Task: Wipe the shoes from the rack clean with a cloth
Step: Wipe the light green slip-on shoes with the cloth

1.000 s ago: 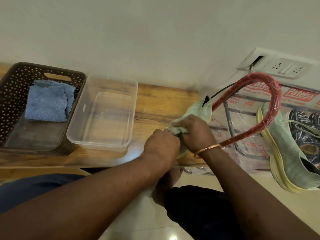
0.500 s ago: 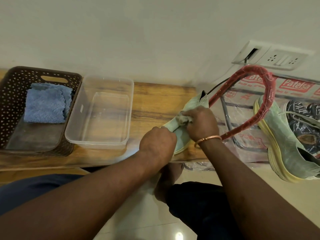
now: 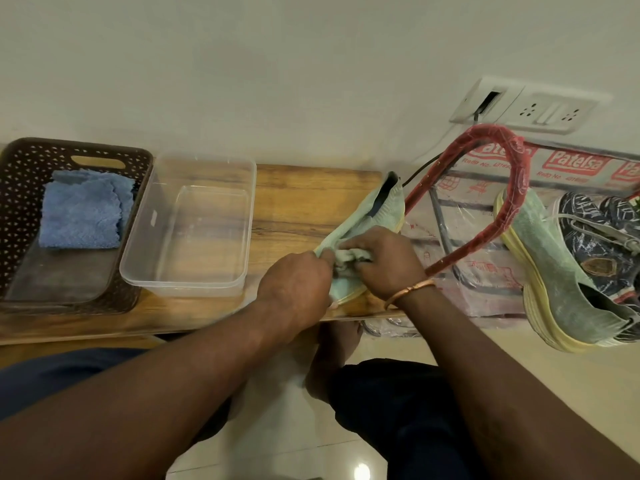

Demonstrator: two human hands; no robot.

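The pale green shoe [image 3: 377,209] lies on the wooden surface [image 3: 304,202] near its right end, heel opening toward the wall and toe end toward the person, its yellowish sole edge showing below the hands. The left hand [image 3: 294,289] grips the shoe's near end, its fingers curled over the knit upper. The right hand [image 3: 384,265], a copper bangle [image 3: 412,289] on its wrist, presses a bunched greyish cloth [image 3: 349,257] against the upper, its fingers [image 3: 360,242] clenched round the cloth. The two hands touch at the middle of the shoe. To the left on the same surface stands a clear plastic tub [image 3: 194,282], and just beside it a brown perforated basket [image 3: 20,188] with a folded blue cloth [image 3: 83,209] in its far half. To the right, past the end of the surface, stands a shoe rack [image 3: 450,216] wrapped in printed plastic, with a red looped frame [image 3: 512,188]. A second pale green shoe [image 3: 554,271] leans on it, sole turned toward the frame, and dark patterned shoes [image 3: 588,233] lie beside it. A white socket plate [image 3: 540,109] sits on the wall above.
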